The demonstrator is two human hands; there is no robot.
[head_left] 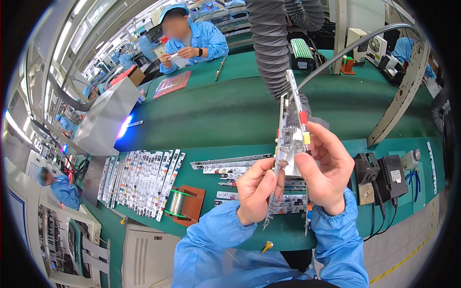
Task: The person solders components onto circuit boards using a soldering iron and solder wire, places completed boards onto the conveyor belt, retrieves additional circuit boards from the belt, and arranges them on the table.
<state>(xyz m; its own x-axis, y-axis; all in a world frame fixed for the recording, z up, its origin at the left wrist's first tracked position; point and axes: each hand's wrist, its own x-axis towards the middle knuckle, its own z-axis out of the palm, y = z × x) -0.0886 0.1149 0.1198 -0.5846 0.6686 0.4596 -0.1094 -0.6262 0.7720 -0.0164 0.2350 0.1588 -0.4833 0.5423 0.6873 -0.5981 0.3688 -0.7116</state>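
Note:
Two long, narrow white circuit boards stand upright, close together, in front of me. My left hand (pixel 257 192) pinches the left circuit board (pixel 283 113) between thumb and fingers. The right circuit board (pixel 295 91), with red and yellow parts on its edge, is gripped by my right hand (pixel 329 168), thumb toward me. Coils and small silvery components show in the gap between the boards. Both lower ends reach down past my wrists. Below and behind my hands lie more circuit boards (pixel 230 162) on the green bench, partly hidden by my fingers and sleeves.
At left lies a row of many boards (pixel 139 180), beside a solder wire spool (pixel 176 203) on a brown stand. A soldering station (pixel 393 176) sits at right. A grey extraction hose (pixel 271 48) hangs behind the boards. Across the bench a co-worker (pixel 194 41) handles something white.

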